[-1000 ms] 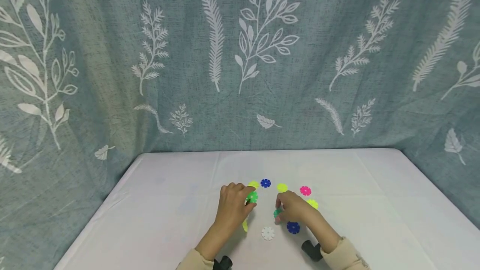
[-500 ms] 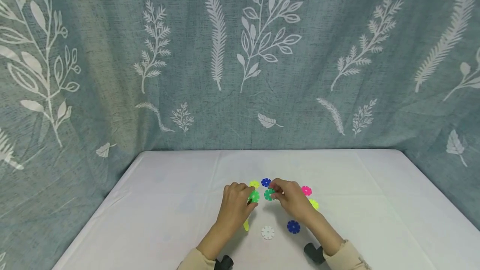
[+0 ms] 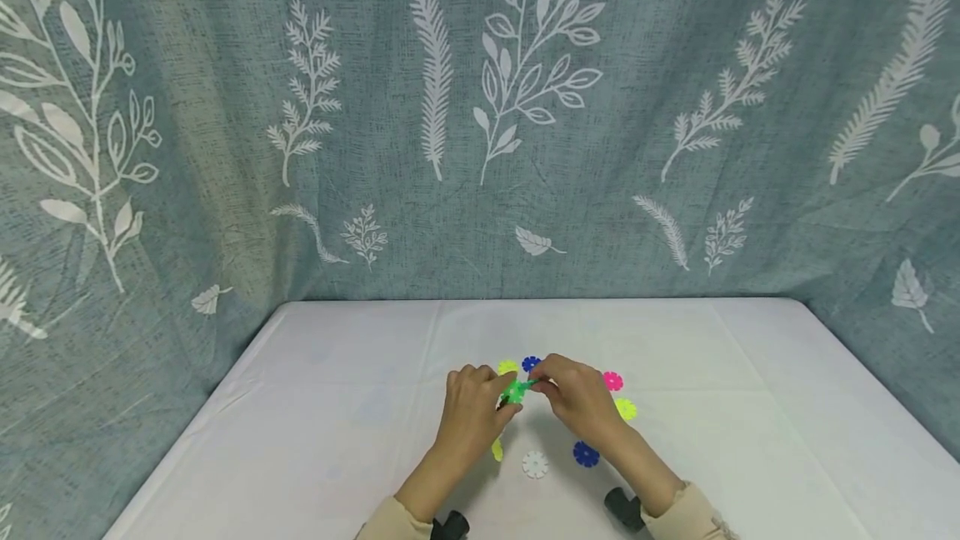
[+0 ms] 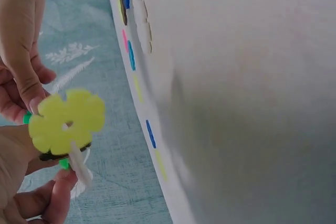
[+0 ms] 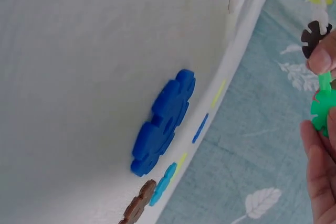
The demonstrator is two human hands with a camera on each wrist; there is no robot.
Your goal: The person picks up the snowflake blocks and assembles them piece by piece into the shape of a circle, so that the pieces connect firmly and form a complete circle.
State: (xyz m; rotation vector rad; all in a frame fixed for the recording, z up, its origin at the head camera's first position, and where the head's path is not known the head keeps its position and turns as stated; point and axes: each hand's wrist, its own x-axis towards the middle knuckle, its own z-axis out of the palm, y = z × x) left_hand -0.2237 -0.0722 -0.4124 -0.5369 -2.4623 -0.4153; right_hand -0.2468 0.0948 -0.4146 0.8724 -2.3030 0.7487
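Observation:
My left hand [image 3: 472, 407] holds a small chain of notched plastic snowflake discs above the table. In the left wrist view its yellow disc [image 4: 86, 114] hangs nearest the camera, joined to a white disc [image 4: 80, 166]. The right wrist view shows a black disc [image 5: 313, 40] pinched by the left fingers, with a light green disc [image 5: 325, 81] beyond it. My right hand [image 3: 581, 397] pinches another green disc [image 5: 323, 109] edge-on against the light green one. Whether their slots are engaged, I cannot tell.
On the white table [image 3: 337, 407] lie a white disc [image 3: 535, 465], blue discs [image 3: 587, 454], yellow discs [image 3: 626, 409] and a pink disc [image 3: 612, 381]. Brown [image 5: 138, 203] and light blue [image 5: 164, 183] discs show in the right wrist view. A patterned curtain [image 3: 465, 232] hangs behind.
My right hand has lifted its green disc from near the table, moved it up and left, and turned it edge-on to meet the left hand's chain. The left hand has barely moved.

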